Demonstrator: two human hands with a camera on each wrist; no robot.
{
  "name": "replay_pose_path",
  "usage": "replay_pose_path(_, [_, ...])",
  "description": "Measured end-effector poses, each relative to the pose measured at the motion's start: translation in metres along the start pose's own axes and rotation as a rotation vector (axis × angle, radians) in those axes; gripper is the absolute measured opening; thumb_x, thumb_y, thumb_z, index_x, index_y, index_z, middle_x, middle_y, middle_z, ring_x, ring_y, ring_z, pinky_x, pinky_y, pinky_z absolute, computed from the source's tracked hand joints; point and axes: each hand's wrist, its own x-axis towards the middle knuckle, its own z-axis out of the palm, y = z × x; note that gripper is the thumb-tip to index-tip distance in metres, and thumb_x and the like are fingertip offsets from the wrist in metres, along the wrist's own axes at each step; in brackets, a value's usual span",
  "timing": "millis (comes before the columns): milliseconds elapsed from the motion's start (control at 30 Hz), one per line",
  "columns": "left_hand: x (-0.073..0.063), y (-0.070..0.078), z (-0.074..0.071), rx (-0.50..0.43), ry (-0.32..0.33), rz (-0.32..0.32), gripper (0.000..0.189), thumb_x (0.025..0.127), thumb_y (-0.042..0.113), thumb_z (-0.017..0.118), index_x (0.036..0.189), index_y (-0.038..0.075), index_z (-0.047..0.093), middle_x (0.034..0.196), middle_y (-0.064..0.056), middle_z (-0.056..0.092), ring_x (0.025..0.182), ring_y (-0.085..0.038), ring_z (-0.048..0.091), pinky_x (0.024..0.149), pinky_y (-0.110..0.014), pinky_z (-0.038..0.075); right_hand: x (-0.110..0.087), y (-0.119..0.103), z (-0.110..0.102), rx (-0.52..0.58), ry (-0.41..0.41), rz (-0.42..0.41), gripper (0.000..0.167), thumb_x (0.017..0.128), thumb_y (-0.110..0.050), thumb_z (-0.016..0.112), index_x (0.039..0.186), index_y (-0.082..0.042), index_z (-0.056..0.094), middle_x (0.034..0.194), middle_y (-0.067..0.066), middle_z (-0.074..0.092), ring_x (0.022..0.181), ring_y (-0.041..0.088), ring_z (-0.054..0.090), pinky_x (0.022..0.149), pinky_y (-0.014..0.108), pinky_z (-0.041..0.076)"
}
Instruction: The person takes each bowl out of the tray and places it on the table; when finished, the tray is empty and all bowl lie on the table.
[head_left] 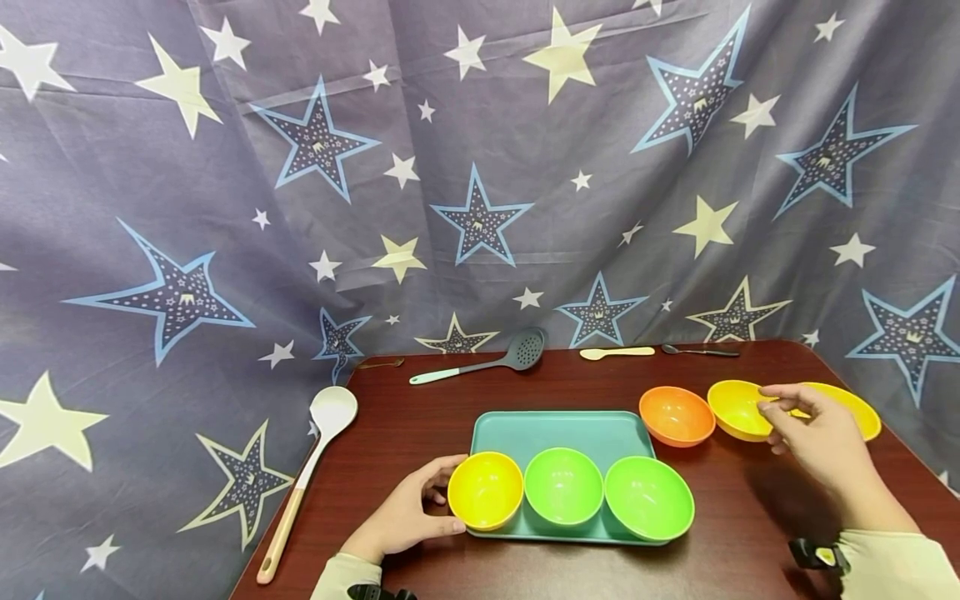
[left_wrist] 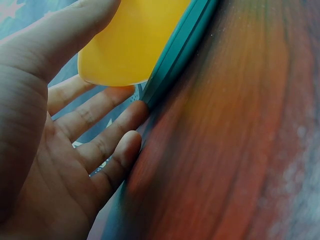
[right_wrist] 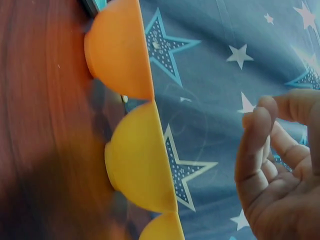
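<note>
A yellow bowl [head_left: 485, 491] stands on the left end of a teal tray [head_left: 562, 427], beside two green bowls [head_left: 563, 487]. My left hand [head_left: 417, 506] cups the yellow bowl's left side, thumb in front and fingers behind. The left wrist view shows these fingers spread and fairly straight, close against the bowl [left_wrist: 132, 47] and the tray edge [left_wrist: 175, 50]. My right hand [head_left: 813, 429] is raised by another yellow bowl [head_left: 733, 410], holding nothing. In the right wrist view, that hand [right_wrist: 280, 165] has loosely bent fingers, thumb near the index fingertip, apart from the bowls.
An orange bowl [head_left: 677, 416] and a further yellow bowl [head_left: 855, 410] flank the right-hand yellow one. Along the back lie a slotted turner [head_left: 522, 350], a cream spoon [head_left: 617, 353] and a dark utensil [head_left: 699, 351]. A white ladle [head_left: 330, 414] lies at the left table edge.
</note>
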Motion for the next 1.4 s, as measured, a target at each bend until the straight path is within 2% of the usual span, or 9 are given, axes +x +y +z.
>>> replay_pose_path(100, [0.000,0.000,-0.001,0.002,-0.001,0.003,0.078,0.086,0.026,0.089,0.153,0.032,0.049,0.133,0.007,0.066,0.113,-0.022,0.063,0.088,-0.038,0.055,-0.001,-0.003,0.008,-0.017,-0.035,-0.015,0.034,0.101,-0.014,0.072,0.125,0.008,0.063,0.085,0.007,0.066,0.057,0.023,0.067,0.051,0.030,0.057])
replay_pose_path(333, [0.001,-0.005,-0.002,0.012,0.001,0.003,0.078,0.086,0.027,0.089,0.153,0.034,0.049,0.133,0.007,0.066,0.112,-0.021,0.063,0.088,-0.038,0.055,-0.003,-0.006,0.025,0.029,-0.162,-0.006,0.031,0.101,-0.010,0.071,0.126,0.006,0.063,0.089,0.007,0.066,0.060,0.027,0.066,0.052,0.033,0.057])
replay_pose_path(433, [0.001,-0.006,-0.001,0.009,-0.002,0.014,0.078,0.086,0.026,0.089,0.153,0.032,0.049,0.133,0.006,0.066,0.112,-0.021,0.063,0.088,-0.038,0.055,-0.005,-0.007,0.032,0.011,-0.225,0.003,0.033,0.101,-0.010,0.070,0.129,0.006,0.062,0.090,0.006,0.065,0.061,0.028,0.065,0.053,0.035,0.057])
replay_pose_path(667, [0.001,-0.008,0.000,0.011,-0.006,0.045,0.079,0.086,0.026,0.089,0.154,0.030,0.048,0.134,0.005,0.067,0.112,-0.020,0.064,0.086,-0.037,0.055,-0.009,-0.010,0.042,-0.011,-0.358,0.050,0.038,0.103,-0.014,0.069,0.135,0.003,0.061,0.098,0.015,0.068,0.065,0.030,0.064,0.053,0.037,0.056])
replay_pose_path(833, [0.000,-0.007,0.000,0.004,-0.007,0.040,0.080,0.086,0.023,0.089,0.155,0.029,0.048,0.134,0.005,0.066,0.113,-0.021,0.063,0.086,-0.038,0.055,-0.010,-0.009,0.043,-0.010,-0.408,0.085,0.042,0.103,-0.019,0.070,0.137,0.003,0.060,0.103,0.019,0.069,0.066,0.031,0.064,0.053,0.037,0.056])
replay_pose_path(1167, [0.000,-0.004,0.000,0.005,-0.005,0.029,0.079,0.086,0.025,0.088,0.154,0.031,0.049,0.133,0.006,0.066,0.112,-0.023,0.063,0.087,-0.040,0.055,-0.014,-0.010,0.052,0.102,-0.540,0.062,0.041,0.103,-0.014,0.069,0.137,0.005,0.058,0.105,0.025,0.064,0.066,0.033,0.066,0.054,0.039,0.058])
replay_pose_path(1400, [0.000,-0.004,0.000,0.014,-0.007,0.024,0.079,0.086,0.026,0.089,0.154,0.032,0.048,0.133,0.007,0.066,0.112,-0.022,0.063,0.087,-0.039,0.054,-0.018,-0.009,0.059,0.101,-0.589,0.052,0.041,0.103,-0.017,0.069,0.136,0.004,0.059,0.102,0.023,0.066,0.066,0.033,0.066,0.052,0.040,0.057])
